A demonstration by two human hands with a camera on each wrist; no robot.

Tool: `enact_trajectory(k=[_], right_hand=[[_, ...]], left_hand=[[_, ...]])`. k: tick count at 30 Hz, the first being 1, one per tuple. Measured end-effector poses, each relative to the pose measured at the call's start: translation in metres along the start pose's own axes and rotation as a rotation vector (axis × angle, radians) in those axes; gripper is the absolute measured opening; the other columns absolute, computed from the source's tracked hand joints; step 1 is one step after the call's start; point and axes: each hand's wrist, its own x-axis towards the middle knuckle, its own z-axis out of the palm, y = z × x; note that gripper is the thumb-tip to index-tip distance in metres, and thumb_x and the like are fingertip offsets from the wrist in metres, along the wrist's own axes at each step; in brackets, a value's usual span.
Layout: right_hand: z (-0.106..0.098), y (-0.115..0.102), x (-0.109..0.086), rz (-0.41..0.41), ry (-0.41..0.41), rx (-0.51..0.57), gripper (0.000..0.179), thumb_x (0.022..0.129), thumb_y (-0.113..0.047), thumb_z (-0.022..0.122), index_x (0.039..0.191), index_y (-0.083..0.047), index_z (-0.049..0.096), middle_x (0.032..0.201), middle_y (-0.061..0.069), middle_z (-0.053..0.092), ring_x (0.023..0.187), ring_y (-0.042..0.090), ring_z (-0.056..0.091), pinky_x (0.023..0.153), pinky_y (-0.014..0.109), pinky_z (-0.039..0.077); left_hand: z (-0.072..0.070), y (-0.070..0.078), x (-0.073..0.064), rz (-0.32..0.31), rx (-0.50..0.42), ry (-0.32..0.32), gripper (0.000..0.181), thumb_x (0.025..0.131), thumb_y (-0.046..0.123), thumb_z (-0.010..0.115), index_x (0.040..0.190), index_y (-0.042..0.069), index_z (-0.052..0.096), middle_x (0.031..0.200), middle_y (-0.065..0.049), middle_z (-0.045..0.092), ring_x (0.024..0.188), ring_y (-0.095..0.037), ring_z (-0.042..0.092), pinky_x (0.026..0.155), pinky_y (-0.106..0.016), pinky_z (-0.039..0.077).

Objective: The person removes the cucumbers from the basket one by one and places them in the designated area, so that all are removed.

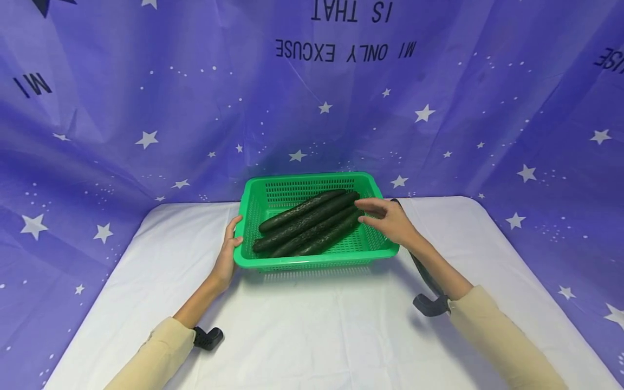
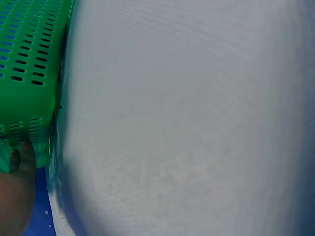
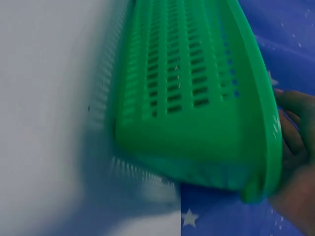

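Note:
A green plastic basket (image 1: 312, 261) with slotted walls holds several dark green cucumbers (image 1: 307, 219), lying side by side on a slant. My left hand (image 1: 227, 259) grips the basket's left end, fingers at the rim; the left wrist view catches part of this hand (image 2: 18, 189) against the slotted wall (image 2: 29, 93). Over the basket's right end is my right hand (image 1: 387, 219), its fingers and thumb apart near the cucumbers' right tips. Whether it touches them I cannot tell. In the right wrist view the basket's outer wall (image 3: 197, 132) covers part of that hand (image 3: 298, 147).
The basket is at the far part of a white-covered table (image 1: 312, 336). A purple curtain (image 1: 312, 124) with stars and lettering hangs behind. A long dark shape (image 1: 425, 273) shows beside the right forearm, partly hidden by it. Both wrists carry black mounts (image 1: 431, 306).

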Motion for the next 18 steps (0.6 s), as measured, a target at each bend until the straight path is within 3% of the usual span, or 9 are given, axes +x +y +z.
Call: enact_trajectory(k=[3, 6, 12, 18], right_hand=[[0.009, -0.003, 0.009, 0.042, -0.14, -0.021, 0.043, 0.092, -0.009, 0.071, 0.133, -0.002, 0.062, 0.134, 0.023, 0.057, 0.125, 0.038, 0.053, 0.099, 0.047, 0.045], [0.017, -0.002, 0.018, 0.067, -0.227, -0.028, 0.042, 0.092, -0.009, 0.071, 0.133, -0.002, 0.062, 0.134, 0.023, 0.057, 0.124, 0.04, 0.053, 0.098, 0.046, 0.045], [0.033, 0.006, 0.036, 0.021, -0.296, -0.054, 0.039, 0.092, -0.005, 0.07, 0.129, 0.003, 0.063, 0.131, 0.021, 0.06, 0.123, 0.039, 0.054, 0.097, 0.049, 0.046], [0.044, 0.013, 0.047, 0.088, -0.352, -0.161, 0.035, 0.092, -0.006, 0.07, 0.127, -0.003, 0.067, 0.128, 0.008, 0.064, 0.124, 0.028, 0.055, 0.098, 0.046, 0.045]], left_hand=[[0.0, 0.0, 0.0, 0.007, 0.011, -0.002, 0.063, 0.1, 0.02, 0.027, 0.16, 0.019, 0.009, 0.163, -0.003, 0.0, 0.141, -0.026, 0.017, 0.111, -0.041, 0.017], [-0.001, -0.001, 0.001, 0.021, 0.037, 0.006, 0.064, 0.099, 0.021, 0.028, 0.16, 0.018, 0.01, 0.164, -0.003, -0.003, 0.147, -0.025, 0.001, 0.114, -0.051, 0.006], [-0.002, -0.002, 0.001, 0.027, 0.052, 0.016, 0.065, 0.098, 0.022, 0.029, 0.16, 0.018, 0.01, 0.165, -0.002, -0.005, 0.148, -0.022, -0.009, 0.113, -0.056, 0.0], [-0.002, -0.002, 0.001, 0.031, 0.061, 0.013, 0.065, 0.099, 0.022, 0.029, 0.16, 0.018, 0.01, 0.165, -0.001, -0.005, 0.148, -0.022, -0.009, 0.113, -0.056, -0.001]])
